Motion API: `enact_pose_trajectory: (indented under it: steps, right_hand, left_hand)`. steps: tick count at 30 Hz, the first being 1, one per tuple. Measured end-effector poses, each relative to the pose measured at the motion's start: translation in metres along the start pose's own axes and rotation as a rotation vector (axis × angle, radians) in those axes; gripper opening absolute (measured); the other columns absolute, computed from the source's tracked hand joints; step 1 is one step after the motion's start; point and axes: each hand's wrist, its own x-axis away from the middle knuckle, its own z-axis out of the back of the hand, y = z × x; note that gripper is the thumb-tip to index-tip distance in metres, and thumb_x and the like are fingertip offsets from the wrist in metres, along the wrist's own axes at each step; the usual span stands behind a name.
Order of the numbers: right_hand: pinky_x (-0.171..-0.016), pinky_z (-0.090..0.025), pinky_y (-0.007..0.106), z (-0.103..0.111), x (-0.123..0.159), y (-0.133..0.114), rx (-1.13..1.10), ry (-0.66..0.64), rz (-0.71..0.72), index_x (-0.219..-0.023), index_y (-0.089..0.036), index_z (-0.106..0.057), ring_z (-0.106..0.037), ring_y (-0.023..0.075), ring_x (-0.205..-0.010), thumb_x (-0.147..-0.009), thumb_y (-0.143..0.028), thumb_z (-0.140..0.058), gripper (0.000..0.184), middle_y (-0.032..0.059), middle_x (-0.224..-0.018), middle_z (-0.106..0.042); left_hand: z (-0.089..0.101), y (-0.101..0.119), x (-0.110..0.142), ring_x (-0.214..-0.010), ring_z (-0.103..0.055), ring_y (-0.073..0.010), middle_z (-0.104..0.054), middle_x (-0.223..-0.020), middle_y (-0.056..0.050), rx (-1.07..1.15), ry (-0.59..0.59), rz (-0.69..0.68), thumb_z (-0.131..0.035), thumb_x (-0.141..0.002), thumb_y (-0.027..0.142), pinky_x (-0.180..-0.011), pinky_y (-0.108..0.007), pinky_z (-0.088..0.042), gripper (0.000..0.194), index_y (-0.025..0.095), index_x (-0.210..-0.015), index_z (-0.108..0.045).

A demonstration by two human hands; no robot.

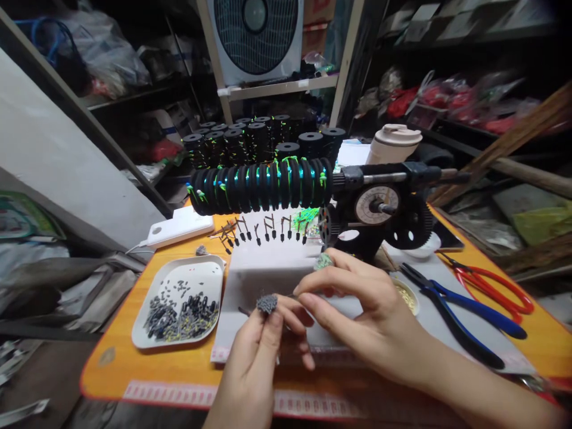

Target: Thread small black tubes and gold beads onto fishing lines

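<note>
My left hand (263,345) is closed in a pinch low in the middle. At its thumb and index finger sits a dark grey, grainy clump (267,304); a thin dark tip sticks out to the left of it. My right hand (361,298) meets it from the right, thumb and index finger pressed together around something thin and dark, too small to name. By the right index finger is a pale green, grainy clump (324,261). Behind both hands, a black ribbed roller (263,185) wound with green and blue line is mounted on a geared device with a dial (378,204).
A white tray (138,333) of small dark parts stands left. Blue-handled pliers (465,310) and red-handled scissors (496,286) lie right. Several small dark pieces (268,226) hang below the roller. Behind are black spools (259,137), a lidded cup (395,143) and a fan (254,36).
</note>
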Motion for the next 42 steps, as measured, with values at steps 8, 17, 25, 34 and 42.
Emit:
enact_pose_trajectory:
  steps: [8,17,25,34,42]
  right_hand:
    - [-0.061,-0.044,0.023,-0.001,-0.001,-0.004,-0.103,0.07,-0.062,-0.086,-0.021,-0.075,-0.051,0.0104,-0.061,-0.09,-0.015,-0.067,0.011,-0.0037,-0.063,-0.062]
    - [-0.06,-0.045,0.025,-0.001,0.0,-0.002,-0.21,-0.028,-0.173,-0.084,-0.018,-0.079,-0.057,0.0125,-0.066,-0.089,-0.019,-0.069,0.011,0.0008,-0.07,-0.063]
    - [-0.057,-0.042,0.024,-0.002,0.004,-0.005,-0.121,0.015,-0.063,-0.083,-0.017,-0.075,-0.052,0.0113,-0.062,-0.089,-0.016,-0.066,0.011,0.0002,-0.068,-0.059]
    - [-0.058,-0.044,0.022,-0.003,0.007,0.0,0.0,0.003,0.144,-0.093,-0.011,-0.077,-0.057,0.0123,-0.068,-0.092,-0.011,-0.063,0.014,0.0053,-0.074,-0.061]
    - [-0.056,-0.044,0.024,-0.005,0.009,-0.005,-0.111,0.001,0.024,-0.089,-0.015,-0.074,-0.055,0.0125,-0.064,-0.09,-0.012,-0.065,0.01,0.0026,-0.071,-0.061]
  left_hand:
    - [-0.009,0.002,-0.002,-0.041,-0.043,-0.0046,-0.056,-0.059,0.003,-0.067,0.024,0.064,-0.069,-0.083,0.061,-0.041,-0.017,-0.031,0.046,0.016,-0.076,-0.061]
    - [-0.016,0.002,0.007,-0.069,-0.052,-0.0133,-0.059,-0.077,-0.003,-0.192,0.158,0.075,-0.074,-0.082,0.054,-0.06,-0.02,-0.047,0.04,0.018,-0.097,-0.075]
    - [-0.025,-0.01,0.004,-0.05,-0.031,-0.0067,-0.036,-0.059,0.009,0.111,0.158,-0.024,-0.073,-0.084,0.053,-0.046,-0.015,-0.028,0.036,0.023,-0.087,-0.053]
    - [-0.018,-0.003,0.007,-0.048,-0.023,-0.0045,-0.037,-0.057,0.01,0.203,0.152,-0.113,-0.068,-0.09,0.047,-0.046,-0.014,-0.022,0.035,0.021,-0.082,-0.046]
    - [-0.02,-0.013,0.01,-0.05,-0.031,-0.0047,-0.044,-0.061,0.009,0.162,0.139,0.077,-0.076,-0.08,0.056,-0.048,-0.015,-0.026,0.047,0.024,-0.099,-0.048]
